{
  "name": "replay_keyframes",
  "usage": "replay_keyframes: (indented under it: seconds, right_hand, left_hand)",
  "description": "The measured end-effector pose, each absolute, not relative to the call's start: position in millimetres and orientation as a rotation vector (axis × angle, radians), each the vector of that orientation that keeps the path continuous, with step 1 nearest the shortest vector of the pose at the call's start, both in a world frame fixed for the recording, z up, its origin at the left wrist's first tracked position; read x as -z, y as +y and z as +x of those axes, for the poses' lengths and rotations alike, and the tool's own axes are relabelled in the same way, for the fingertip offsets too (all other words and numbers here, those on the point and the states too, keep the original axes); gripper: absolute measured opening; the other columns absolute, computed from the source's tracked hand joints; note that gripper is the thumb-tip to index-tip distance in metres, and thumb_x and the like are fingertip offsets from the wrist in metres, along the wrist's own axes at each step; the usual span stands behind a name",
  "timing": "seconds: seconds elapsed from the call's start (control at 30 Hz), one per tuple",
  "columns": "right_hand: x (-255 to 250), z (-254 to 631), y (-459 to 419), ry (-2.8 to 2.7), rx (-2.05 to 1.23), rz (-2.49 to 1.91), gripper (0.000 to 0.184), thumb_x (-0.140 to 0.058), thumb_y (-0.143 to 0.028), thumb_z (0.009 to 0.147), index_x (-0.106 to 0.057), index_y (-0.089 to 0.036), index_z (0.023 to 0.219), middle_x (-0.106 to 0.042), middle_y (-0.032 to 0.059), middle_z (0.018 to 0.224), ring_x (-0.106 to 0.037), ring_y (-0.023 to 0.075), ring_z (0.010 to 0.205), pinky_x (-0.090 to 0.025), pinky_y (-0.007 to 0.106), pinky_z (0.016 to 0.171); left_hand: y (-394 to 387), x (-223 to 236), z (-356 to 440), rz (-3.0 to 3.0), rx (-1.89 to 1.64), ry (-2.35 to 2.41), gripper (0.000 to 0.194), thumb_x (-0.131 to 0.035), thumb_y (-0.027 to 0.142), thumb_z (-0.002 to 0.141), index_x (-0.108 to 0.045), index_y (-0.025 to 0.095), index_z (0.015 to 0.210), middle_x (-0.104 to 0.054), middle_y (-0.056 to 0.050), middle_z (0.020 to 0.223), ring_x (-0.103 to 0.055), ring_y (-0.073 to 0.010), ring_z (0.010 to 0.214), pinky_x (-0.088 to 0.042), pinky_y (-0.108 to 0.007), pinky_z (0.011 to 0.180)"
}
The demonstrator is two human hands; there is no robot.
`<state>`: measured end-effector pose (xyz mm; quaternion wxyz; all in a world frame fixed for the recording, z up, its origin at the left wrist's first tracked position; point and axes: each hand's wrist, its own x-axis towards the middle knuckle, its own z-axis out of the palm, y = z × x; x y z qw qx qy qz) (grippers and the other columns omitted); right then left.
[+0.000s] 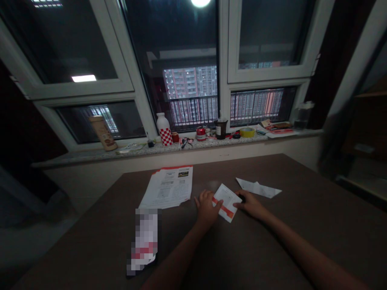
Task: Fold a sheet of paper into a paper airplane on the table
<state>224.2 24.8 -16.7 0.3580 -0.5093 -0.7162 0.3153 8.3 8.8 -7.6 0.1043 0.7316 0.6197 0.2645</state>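
Observation:
A folded white paper with an orange stripe (227, 201) lies on the dark brown table (272, 249). My left hand (206, 207) rests on its left edge, fingers curled and pressing down. My right hand (250, 203) presses its right edge with fingers together. Both forearms reach in from the lower edge of the view.
A stack of printed leaflets (168, 187) lies left of the hands, a folded white sheet (258, 187) to the right, and a blurred phone-like object (144, 239) nearer me. The windowsill (187, 146) holds a white bottle (164, 129), a beige canister (102, 133), yellow tape (247, 131) and small items.

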Motion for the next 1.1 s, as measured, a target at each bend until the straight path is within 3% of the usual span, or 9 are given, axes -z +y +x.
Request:
replay_keyframes:
  seconds: [0.1, 0.43, 1.1]
  right_hand:
    - [14.7, 224.4, 25.1, -1.712, -0.954, -1.197, 0.027, -0.065, -0.039, 0.074, -0.061, -0.018, 0.092, -0.071, 0.0068, 0.093, -0.065, 0.0251, 0.089, -0.050, 0.039, 0.083]
    - [19.4, 229.5, 31.7, -1.534, -1.086, -1.232, 0.041, -0.074, -0.040, 0.063, -0.065, -0.017, 0.095, -0.074, 0.0076, 0.090, -0.069, 0.0271, 0.086, -0.052, 0.040, 0.081]
    - [18.7, 230.8, 32.4, -1.563, -1.058, -1.227, 0.041, -0.075, -0.035, 0.062, -0.067, -0.017, 0.097, -0.074, 0.0063, 0.090, -0.069, 0.0261, 0.087, -0.051, 0.037, 0.082]
  left_hand:
    - [10.9, 4.7, 7.3, 2.081, -0.871, 1.795, 0.030, -0.053, 0.038, 0.089, -0.063, 0.025, 0.113, -0.059, -0.005, 0.130, -0.039, -0.0277, 0.132, -0.016, -0.058, 0.113]
    - [14.0, -0.7, 3.1, 1.992, -0.917, 1.720, 0.012, -0.065, 0.030, 0.081, -0.071, 0.025, 0.089, -0.063, -0.002, 0.126, -0.040, -0.0283, 0.131, -0.015, -0.058, 0.112]
    - [15.3, -1.1, 3.6, 1.925, -0.943, 1.712, 0.014, -0.070, 0.026, 0.075, -0.072, 0.025, 0.089, -0.064, -0.002, 0.124, -0.040, -0.0274, 0.130, -0.013, -0.054, 0.113]
